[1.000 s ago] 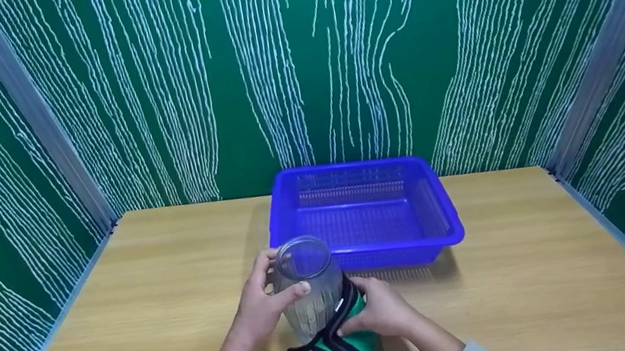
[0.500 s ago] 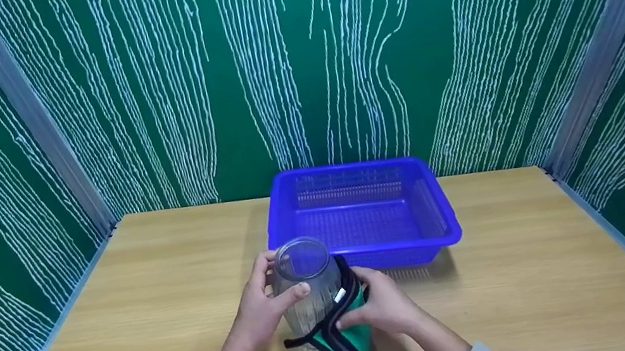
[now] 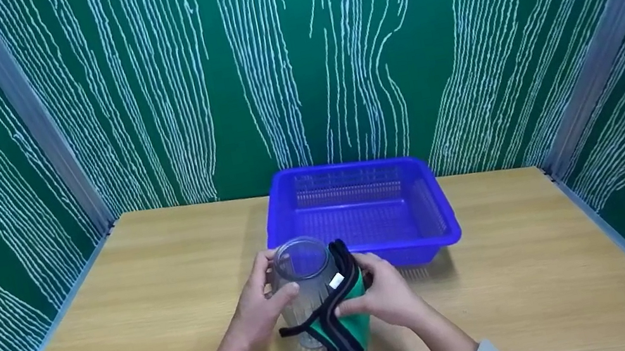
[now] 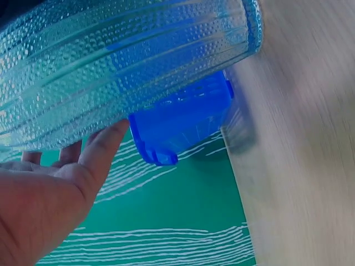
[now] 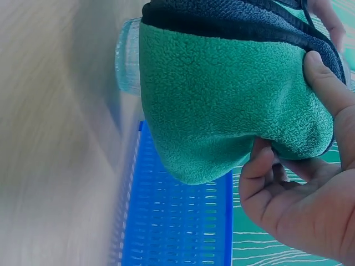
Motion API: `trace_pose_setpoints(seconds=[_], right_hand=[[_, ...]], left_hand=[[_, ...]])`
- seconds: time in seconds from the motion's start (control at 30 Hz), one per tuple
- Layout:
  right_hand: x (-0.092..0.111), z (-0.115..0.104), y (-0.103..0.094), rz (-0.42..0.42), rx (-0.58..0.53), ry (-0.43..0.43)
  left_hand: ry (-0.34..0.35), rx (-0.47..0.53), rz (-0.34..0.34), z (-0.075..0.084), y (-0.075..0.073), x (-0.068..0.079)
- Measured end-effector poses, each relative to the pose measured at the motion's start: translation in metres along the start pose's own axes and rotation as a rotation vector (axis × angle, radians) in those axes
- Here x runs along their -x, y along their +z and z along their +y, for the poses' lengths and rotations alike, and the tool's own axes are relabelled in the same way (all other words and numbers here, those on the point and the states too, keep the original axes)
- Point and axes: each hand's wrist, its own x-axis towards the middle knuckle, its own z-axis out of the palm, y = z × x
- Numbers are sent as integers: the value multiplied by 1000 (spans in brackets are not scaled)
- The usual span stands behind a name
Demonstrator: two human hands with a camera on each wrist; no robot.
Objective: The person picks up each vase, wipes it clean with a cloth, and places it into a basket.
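Note:
My left hand [image 3: 261, 303] grips a clear, ribbed glass jar [image 3: 303, 306] around its upper left side, thumb in front. Pebbled texture covers the jar [image 4: 133, 72] in the left wrist view, and its base is close over the table. A plush green cleaning cloth [image 3: 351, 320] with black edging and a small white tag lies folded against the jar's right side. My right hand [image 3: 388, 294] holds this cloth, thumb on the near face and fingers behind. In the right wrist view the cloth [image 5: 222, 100] hides most of the jar, and its other face is grey.
A blue plastic basket [image 3: 454, 231] with mesh walls stands just beyond the jar on the wooden table [image 3: 176, 277]. Behind the table rise green walls [image 3: 330, 56] with wavy white lines, joined by grey corner posts [image 3: 42, 120].
The cloth has slid upward along the jar's right side, with my right hand moving up a little. My left thumb has shifted slightly left on the glass; the jar stays nearly in place.

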Motion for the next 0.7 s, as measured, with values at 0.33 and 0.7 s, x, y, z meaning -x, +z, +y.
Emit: trace_pose_setpoints(seconds=[0.33, 0.7], right_hand=[[-2, -12, -6, 21, -14, 29], [-4, -24, -9, 39, -5, 22]], left_hand=[[16, -1, -16, 4, -3, 0], [-1, -11, 18, -26, 0, -9]])
